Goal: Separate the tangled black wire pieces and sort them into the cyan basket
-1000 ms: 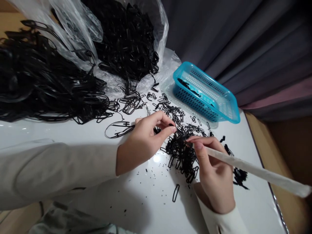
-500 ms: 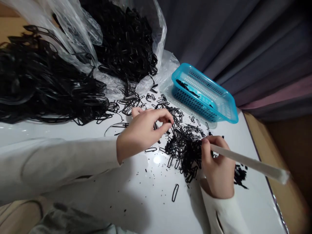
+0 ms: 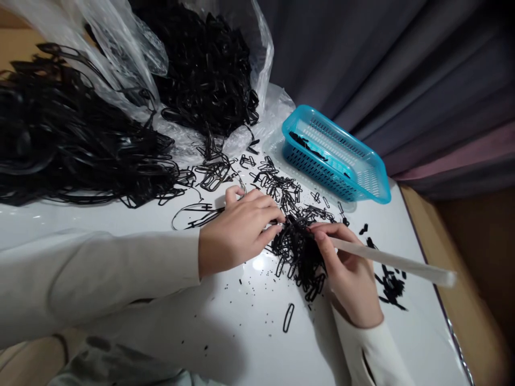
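My left hand reaches over the white table from the left. Its thumb and forefinger are a little apart, with their tips at the left edge of a tangled heap of small black plastic loops. My right hand is closed round a long white stick-shaped tool, whose rear end points out to the right. The front end of the tool is hidden by my fingers and the black heap, which my right fingertips touch. Beyond my right hand lies a small scatter of short black pieces.
A blue perforated basket with some black pieces inside stands at the back. Large heaps of black plastic strips and a clear plastic bag fill the back left. A single loop lies in front. Dark curtains hang behind.
My left fingers have come out of their pinch around a small black piece and moved down to the heap. My right hand has shifted left with the white tool, uncovering more short pieces.
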A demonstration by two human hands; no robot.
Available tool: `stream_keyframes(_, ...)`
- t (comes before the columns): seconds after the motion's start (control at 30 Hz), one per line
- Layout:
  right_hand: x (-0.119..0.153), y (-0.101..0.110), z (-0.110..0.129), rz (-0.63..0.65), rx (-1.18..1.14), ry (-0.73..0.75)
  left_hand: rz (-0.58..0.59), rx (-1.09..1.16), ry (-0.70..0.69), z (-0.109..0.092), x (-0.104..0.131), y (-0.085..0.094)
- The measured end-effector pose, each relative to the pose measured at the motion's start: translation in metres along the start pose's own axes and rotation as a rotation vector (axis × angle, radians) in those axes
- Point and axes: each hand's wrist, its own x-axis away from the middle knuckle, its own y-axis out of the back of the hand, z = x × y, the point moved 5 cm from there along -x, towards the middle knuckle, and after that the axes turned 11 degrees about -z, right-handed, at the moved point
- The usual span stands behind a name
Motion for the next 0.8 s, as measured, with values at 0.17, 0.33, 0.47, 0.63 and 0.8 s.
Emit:
stream_keyframes(0.17,0.0,0.008,0.007,0.016,-0.284,-0.011,-0.029,0.13,-0.029,-0.006,0.002,0.006)
stream_keyframes(0.33,0.003,0.007,0.008,0.106,-0.473,-0.068,0.099,0.296,-0.033,-0.015,0.003,0.006)
stream_keyframes(0.47,0.007,0.001,0.011,0.148,-0.532,-0.108,0.165,0.333,-0.056,-0.018,0.005,0.001)
stream_keyframes(0.63,0.012,-0.004,0.014,0.149,-0.592,-0.129,0.149,0.35,-0.116,-0.017,0.005,0.0)
stream_keyframes(0.8,0.014,-0.005,0.015,0.137,-0.624,-0.134,0.197,0.465,-0.025,-0.02,0.003,-0.001)
